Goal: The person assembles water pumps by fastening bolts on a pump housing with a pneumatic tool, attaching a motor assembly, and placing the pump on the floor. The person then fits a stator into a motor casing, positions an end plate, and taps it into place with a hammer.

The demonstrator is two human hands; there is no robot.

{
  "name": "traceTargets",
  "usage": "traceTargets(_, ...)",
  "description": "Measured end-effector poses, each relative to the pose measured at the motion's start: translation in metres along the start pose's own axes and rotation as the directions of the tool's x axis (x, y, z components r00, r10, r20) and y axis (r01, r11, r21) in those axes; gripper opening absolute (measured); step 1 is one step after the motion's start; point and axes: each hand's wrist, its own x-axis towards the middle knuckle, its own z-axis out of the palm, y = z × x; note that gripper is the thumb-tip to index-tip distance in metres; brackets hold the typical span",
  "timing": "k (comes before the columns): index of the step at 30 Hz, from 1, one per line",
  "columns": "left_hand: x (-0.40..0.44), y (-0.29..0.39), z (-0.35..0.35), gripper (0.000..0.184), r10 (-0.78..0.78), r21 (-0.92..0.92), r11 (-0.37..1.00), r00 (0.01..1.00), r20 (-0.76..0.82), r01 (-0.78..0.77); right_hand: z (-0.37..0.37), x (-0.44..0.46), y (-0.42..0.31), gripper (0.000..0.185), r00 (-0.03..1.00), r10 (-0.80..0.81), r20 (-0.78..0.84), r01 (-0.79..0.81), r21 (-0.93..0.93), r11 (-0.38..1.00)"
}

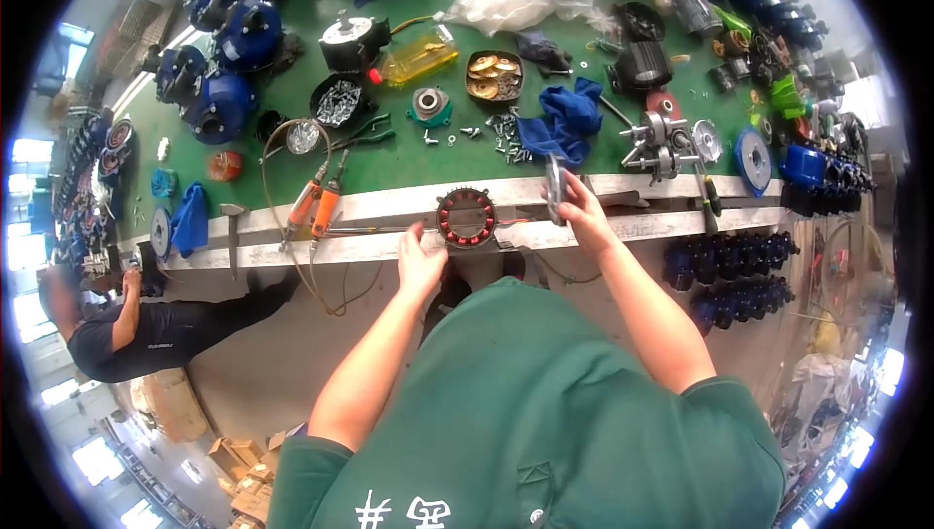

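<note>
A ring-shaped motor stator [467,218] with red windings and a black toothed rim lies at the front edge of the bench. Just to its left is my left hand [422,262], fingers loosely extended and holding nothing I can see. My right hand [586,218] grips a grey metal disc-shaped part [556,188], seen nearly edge-on, to the right of the stator. Behind that part lies a crumpled blue cloth [566,120]. Loose screws [508,135] are scattered left of the cloth.
Two orange power screwdrivers [326,210] with a looped hose and a hammer [232,237] lie to the left. A bowl of screws [338,101], a yellow-liquid bottle [418,62] and blue motor housings [248,35] stand farther back. Another person [146,334] works at far left.
</note>
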Motion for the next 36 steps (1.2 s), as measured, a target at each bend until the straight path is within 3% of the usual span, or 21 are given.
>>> traceTargets(2,-0.013,-0.020,0.022,0.061,-0.020,0.064,0.998,0.998,0.051,0.017,-0.029,-0.012,0.011,0.093,0.999,0.025,-0.035,-0.023,0.072,0.997)
traceTargets(3,-0.015,-0.032,0.033,0.056,0.094,0.068,0.993,0.994,0.055,-0.098,-0.040,-0.023,0.015,0.092,0.997,0.057,-0.058,-0.050,0.104,0.993)
traceTargets(7,-0.018,-0.026,0.043,0.037,0.090,0.126,0.989,0.995,-0.052,-0.083,-0.070,-0.050,0.021,0.084,0.990,0.107,-0.093,-0.090,0.170,0.981)
traceTargets(11,0.001,-0.015,0.021,0.022,0.302,0.144,0.948,0.946,-0.122,-0.284,-0.085,-0.061,0.010,0.070,0.992,0.081,-0.098,-0.056,0.232,0.971)
traceTargets(12,0.011,0.001,0.009,0.021,0.212,0.087,0.975,0.974,-0.083,-0.205,-0.088,-0.063,0.006,0.067,0.991,0.086,-0.098,-0.059,0.252,0.966)
traceTargets(15,0.049,0.038,-0.019,0.025,0.226,0.020,0.974,0.974,-0.026,-0.225,-0.091,-0.062,-0.002,0.059,0.993,0.078,-0.084,-0.053,0.265,0.963)
traceTargets(18,0.074,0.054,-0.030,0.026,0.143,-0.011,0.990,0.988,0.053,-0.142,-0.094,-0.054,-0.002,0.060,0.994,0.081,-0.071,-0.054,0.327,0.944)
traceTargets(21,0.055,0.061,-0.029,0.023,0.226,-0.007,0.974,0.973,0.044,-0.226,-0.091,-0.047,-0.007,0.065,0.998,0.050,-0.031,-0.041,0.235,0.971)
traceTargets(22,0.047,0.050,-0.021,0.021,0.173,-0.053,0.984,0.984,0.037,-0.171,-0.089,-0.044,-0.004,0.074,0.996,0.069,-0.062,-0.053,0.227,0.973)
traceTargets(23,0.037,0.038,-0.017,0.020,0.173,0.039,0.984,0.985,0.027,-0.174,-0.087,-0.041,-0.001,0.076,0.996,0.070,-0.054,-0.060,0.178,0.982)
traceTargets(26,0.012,0.003,-0.004,0.019,0.332,0.071,0.940,0.943,0.029,-0.334,-0.076,-0.030,0.001,0.086,0.994,0.102,-0.028,-0.101,0.047,0.994)
traceTargets(27,0.007,-0.018,0.007,0.021,0.375,0.095,0.924,0.926,-0.037,-0.370,-0.068,-0.025,0.000,0.088,0.994,0.106,-0.007,-0.106,0.002,0.994)
traceTargets(30,-0.002,-0.041,0.021,0.024,0.367,0.072,0.929,0.927,-0.080,-0.362,-0.046,-0.011,0.002,0.094,0.995,0.080,0.052,-0.068,-0.187,0.980)
traceTargets(31,-0.004,-0.048,0.027,0.024,0.345,0.097,0.936,0.935,-0.086,-0.337,-0.039,-0.005,0.004,0.096,0.997,0.025,0.072,0.002,-0.346,0.938)
traceTargets(33,-0.007,-0.054,0.034,0.026,0.310,0.102,0.948,0.946,-0.097,-0.300,-0.026,0.012,0.012,0.100,0.972,-0.119,0.203,0.224,-0.646,0.730)
traceTargets(36,-0.011,-0.048,0.036,0.031,0.277,0.044,0.961,0.955,-0.105,-0.274,0.020,0.023,0.001,0.097,0.922,-0.190,0.338,0.386,-0.763,0.518)
